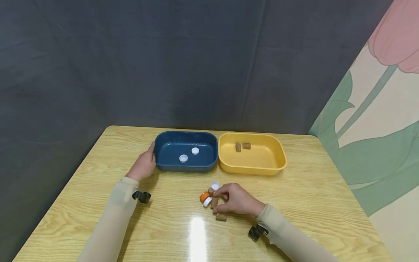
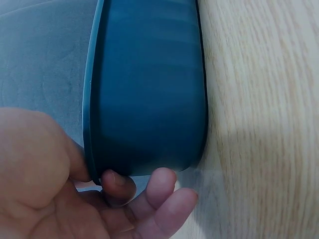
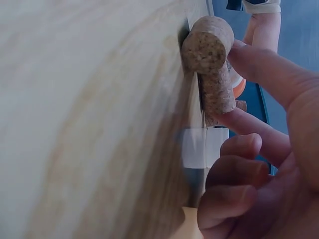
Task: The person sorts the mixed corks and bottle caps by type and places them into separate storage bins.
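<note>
Cork (image 3: pixel 217 89) pinched by right hand (image 1: pixel 239 200), fingers (image 3: pixel 249 124) half hiding it.

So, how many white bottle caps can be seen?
4: two inside the blue tray at and, two on the table by the right hand at and. That hand may hide more.

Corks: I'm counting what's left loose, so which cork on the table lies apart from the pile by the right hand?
The cork nearest the camera, lying alone just below the right hand. The other loose corks huddle with the caps at its fingertips.
</note>
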The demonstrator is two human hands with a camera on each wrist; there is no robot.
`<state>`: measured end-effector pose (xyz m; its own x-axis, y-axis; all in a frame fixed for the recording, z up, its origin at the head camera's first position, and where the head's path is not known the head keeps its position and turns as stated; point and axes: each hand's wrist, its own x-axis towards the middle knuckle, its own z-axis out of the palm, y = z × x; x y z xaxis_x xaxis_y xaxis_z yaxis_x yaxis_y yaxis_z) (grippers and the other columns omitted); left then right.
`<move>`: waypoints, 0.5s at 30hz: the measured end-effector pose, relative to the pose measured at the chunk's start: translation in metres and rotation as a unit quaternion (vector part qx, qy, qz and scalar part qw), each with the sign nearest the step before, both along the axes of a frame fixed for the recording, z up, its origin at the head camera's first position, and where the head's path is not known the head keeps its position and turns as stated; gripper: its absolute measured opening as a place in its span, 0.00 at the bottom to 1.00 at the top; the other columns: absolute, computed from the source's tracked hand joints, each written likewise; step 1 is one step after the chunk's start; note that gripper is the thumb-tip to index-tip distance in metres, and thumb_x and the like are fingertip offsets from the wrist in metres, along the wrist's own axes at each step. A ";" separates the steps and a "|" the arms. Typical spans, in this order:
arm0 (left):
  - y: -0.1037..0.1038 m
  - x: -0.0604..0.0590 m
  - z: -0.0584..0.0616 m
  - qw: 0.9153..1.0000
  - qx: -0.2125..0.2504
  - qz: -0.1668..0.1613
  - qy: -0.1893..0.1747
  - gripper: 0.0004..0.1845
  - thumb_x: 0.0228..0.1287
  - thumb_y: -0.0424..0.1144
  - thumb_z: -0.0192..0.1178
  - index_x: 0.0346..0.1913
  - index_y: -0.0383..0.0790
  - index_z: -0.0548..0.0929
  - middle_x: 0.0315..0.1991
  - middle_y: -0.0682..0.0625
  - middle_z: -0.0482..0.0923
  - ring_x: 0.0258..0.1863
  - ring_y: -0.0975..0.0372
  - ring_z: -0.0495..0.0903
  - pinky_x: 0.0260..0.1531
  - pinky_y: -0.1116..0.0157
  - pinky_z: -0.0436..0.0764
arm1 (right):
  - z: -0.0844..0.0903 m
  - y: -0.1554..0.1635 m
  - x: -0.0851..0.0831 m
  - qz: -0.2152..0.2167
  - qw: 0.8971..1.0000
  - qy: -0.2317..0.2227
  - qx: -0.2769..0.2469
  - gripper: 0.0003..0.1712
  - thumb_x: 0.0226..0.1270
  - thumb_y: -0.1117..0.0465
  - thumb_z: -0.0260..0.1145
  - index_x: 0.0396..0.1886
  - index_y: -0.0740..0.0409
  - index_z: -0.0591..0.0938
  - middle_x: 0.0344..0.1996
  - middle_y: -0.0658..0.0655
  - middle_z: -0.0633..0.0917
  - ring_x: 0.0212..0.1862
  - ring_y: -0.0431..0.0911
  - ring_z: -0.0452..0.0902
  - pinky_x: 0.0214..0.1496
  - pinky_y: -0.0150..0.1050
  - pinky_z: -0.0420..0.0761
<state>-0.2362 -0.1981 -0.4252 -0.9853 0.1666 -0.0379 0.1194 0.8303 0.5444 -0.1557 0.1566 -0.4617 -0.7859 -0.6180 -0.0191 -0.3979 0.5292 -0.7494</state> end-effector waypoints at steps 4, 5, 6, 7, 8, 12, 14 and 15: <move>-0.001 0.001 -0.002 1.000 0.006 0.002 -0.007 0.30 0.78 0.30 0.32 0.77 0.22 0.41 0.70 0.23 0.61 0.37 0.48 0.76 0.49 0.50 0.74 | 0.000 0.000 0.000 0.001 1.000 -0.013 0.000 0.18 0.51 0.54 0.81 0.41 0.54 0.89 0.19 0.43 0.74 0.23 0.33 0.65 0.28 0.28 0.67; -0.001 0.001 -0.002 1.000 0.006 0.003 -0.008 0.30 0.78 0.31 0.32 0.77 0.22 0.41 0.70 0.23 0.60 0.39 0.48 0.77 0.51 0.50 0.75 | -0.001 0.000 0.000 0.001 1.000 -0.018 0.002 0.18 0.51 0.54 0.81 0.41 0.54 0.89 0.19 0.43 0.73 0.23 0.33 0.65 0.28 0.28 0.67; 0.000 0.002 -0.003 1.000 0.007 0.002 -0.009 0.30 0.78 0.31 0.32 0.77 0.22 0.41 0.70 0.23 0.59 0.40 0.48 0.77 0.51 0.50 0.75 | -0.001 0.000 0.000 0.001 1.000 -0.022 0.002 0.18 0.51 0.54 0.81 0.41 0.54 0.89 0.18 0.42 0.73 0.22 0.33 0.64 0.27 0.28 0.67; -0.001 0.002 -0.003 1.000 0.006 0.002 -0.010 0.30 0.78 0.30 0.32 0.77 0.22 0.41 0.71 0.23 0.58 0.42 0.47 0.77 0.52 0.50 0.74 | -0.001 0.000 0.000 0.001 1.000 -0.026 0.002 0.18 0.50 0.55 0.82 0.41 0.55 0.89 0.17 0.42 0.72 0.22 0.33 0.64 0.27 0.28 0.67; 0.000 0.002 -0.003 1.000 0.006 0.002 -0.010 0.30 0.78 0.30 0.32 0.77 0.22 0.41 0.71 0.24 0.58 0.44 0.47 0.77 0.52 0.49 0.74 | -0.001 0.001 0.000 0.000 1.000 -0.030 0.002 0.19 0.50 0.55 0.82 0.42 0.55 0.89 0.17 0.42 0.72 0.22 0.32 0.64 0.27 0.28 0.66; -0.001 0.001 -0.003 1.000 0.004 -0.003 -0.007 0.30 0.78 0.30 0.32 0.77 0.21 0.41 0.69 0.22 0.60 0.42 0.46 0.77 0.51 0.49 0.74 | -0.002 0.001 -0.001 0.004 1.000 -0.027 -0.002 0.20 0.50 0.55 0.82 0.43 0.56 0.89 0.17 0.42 0.71 0.21 0.32 0.63 0.26 0.27 0.65; -0.001 0.000 -0.002 1.000 0.003 -0.005 -0.003 0.30 0.78 0.30 0.32 0.77 0.21 0.40 0.69 0.22 0.62 0.40 0.47 0.77 0.50 0.49 0.75 | -0.001 0.001 -0.002 0.007 1.000 -0.019 -0.001 0.20 0.50 0.55 0.82 0.43 0.55 0.89 0.18 0.42 0.72 0.22 0.32 0.63 0.26 0.27 0.65; -0.001 0.000 -0.001 1.000 0.003 -0.005 -0.001 0.30 0.78 0.30 0.32 0.77 0.21 0.41 0.68 0.22 0.62 0.40 0.48 0.77 0.50 0.49 0.75 | -0.001 0.001 -0.003 0.008 1.000 -0.015 -0.001 0.20 0.50 0.54 0.82 0.43 0.55 0.89 0.18 0.42 0.72 0.22 0.33 0.64 0.26 0.28 0.66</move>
<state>-0.2363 -0.1996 -0.4265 -0.9835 0.1768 -0.0387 0.1269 0.8261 0.5490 -0.1582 0.1578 -0.4628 -0.7755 -0.6300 -0.0416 -0.3828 0.5216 -0.7625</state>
